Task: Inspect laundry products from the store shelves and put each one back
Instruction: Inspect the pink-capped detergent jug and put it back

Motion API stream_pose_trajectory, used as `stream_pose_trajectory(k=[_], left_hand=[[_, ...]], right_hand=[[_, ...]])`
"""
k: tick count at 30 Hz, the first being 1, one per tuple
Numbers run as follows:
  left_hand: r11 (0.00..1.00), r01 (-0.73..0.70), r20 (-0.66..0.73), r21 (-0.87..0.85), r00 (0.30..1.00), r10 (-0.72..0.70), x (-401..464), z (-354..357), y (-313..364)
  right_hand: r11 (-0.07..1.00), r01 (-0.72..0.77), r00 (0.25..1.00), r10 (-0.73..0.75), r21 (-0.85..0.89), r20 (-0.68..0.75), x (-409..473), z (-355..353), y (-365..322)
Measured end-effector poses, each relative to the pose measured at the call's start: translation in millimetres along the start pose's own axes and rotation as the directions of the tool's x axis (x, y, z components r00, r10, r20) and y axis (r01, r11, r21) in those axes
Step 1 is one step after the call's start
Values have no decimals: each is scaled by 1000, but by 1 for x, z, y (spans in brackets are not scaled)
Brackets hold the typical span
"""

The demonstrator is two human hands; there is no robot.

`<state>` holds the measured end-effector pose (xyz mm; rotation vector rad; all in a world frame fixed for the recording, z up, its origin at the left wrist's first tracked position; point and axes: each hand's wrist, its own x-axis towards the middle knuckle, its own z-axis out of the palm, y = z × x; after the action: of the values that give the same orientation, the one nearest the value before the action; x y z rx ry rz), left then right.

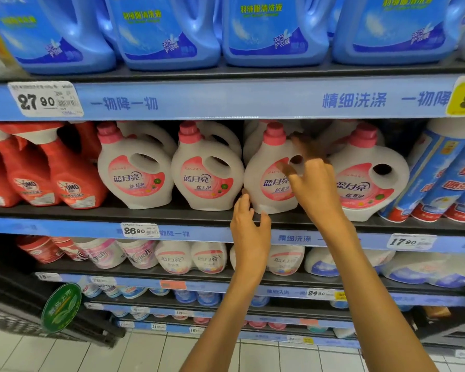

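Observation:
A white detergent jug with a pink cap and pink label (270, 173) stands upright on the middle shelf (172, 214), third in a row of like jugs. My right hand (310, 178) is spread in front of its handle, fingers straight and blurred, holding nothing. My left hand (249, 224) is at the jug's lower left corner, with relaxed fingers near or touching its base. Whether either hand touches the jug I cannot tell for sure.
Like white jugs (134, 170) (207, 173) (368, 178) flank it. Red bottles (73, 181) stand at left, blue-and-white cans (440, 178) at right. Big blue jugs (275, 30) fill the shelf above. Lower shelves hold smaller bottles (172, 257). A tiled floor (118, 355) lies below.

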<state>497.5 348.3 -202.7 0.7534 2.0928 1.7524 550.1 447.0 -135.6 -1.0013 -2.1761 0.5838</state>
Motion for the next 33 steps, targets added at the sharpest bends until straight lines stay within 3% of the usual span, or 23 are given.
stream_pose_trajectory(k=[3, 5, 7, 10, 12, 14, 16, 22, 27, 30, 33], left_hand=[[976, -92, 126, 197, 990, 68, 0, -12, 0], [942, -159, 96, 296, 986, 136, 2, -25, 0], [950, -143, -31, 276, 987, 157, 4, -40, 0], [988, -53, -219, 143, 972, 84, 11, -65, -5], [989, -24, -223, 148, 973, 57, 17, -79, -12], [983, -9, -160, 186, 986, 39, 27, -89, -20], [987, 6, -99, 158, 995, 10, 38, -96, -26], [988, 68, 101, -141, 993, -54, 56, -103, -32], [960, 98, 132, -261, 989, -65, 50, -122, -31], [968, 80, 184, -238, 982, -36, 38, -143, -33], [949, 50, 268, -310, 963, 36, 25, -161, -28]], right_hand=[[990, 72, 965, -39, 119, -259, -17, 4, -11], [950, 252, 892, -155, 182, -425, -33, 9, -29], [891, 391, 883, -292, 230, -368, -39, 19, -43], [905, 349, 936, -350, 243, -44, -31, 36, -61], [945, 310, 938, -322, 100, 129, -23, 52, -67], [945, 326, 924, -317, -6, 213, -21, 63, -71], [944, 329, 930, -319, -25, 182, -21, 69, -73], [981, 179, 984, -180, 68, 4, -25, 83, -88], [968, 241, 957, -225, 66, -183, -41, 84, -93], [929, 228, 959, -164, 293, -229, -45, 68, -94], [782, 151, 984, -61, 604, -167, -54, 52, -103]])
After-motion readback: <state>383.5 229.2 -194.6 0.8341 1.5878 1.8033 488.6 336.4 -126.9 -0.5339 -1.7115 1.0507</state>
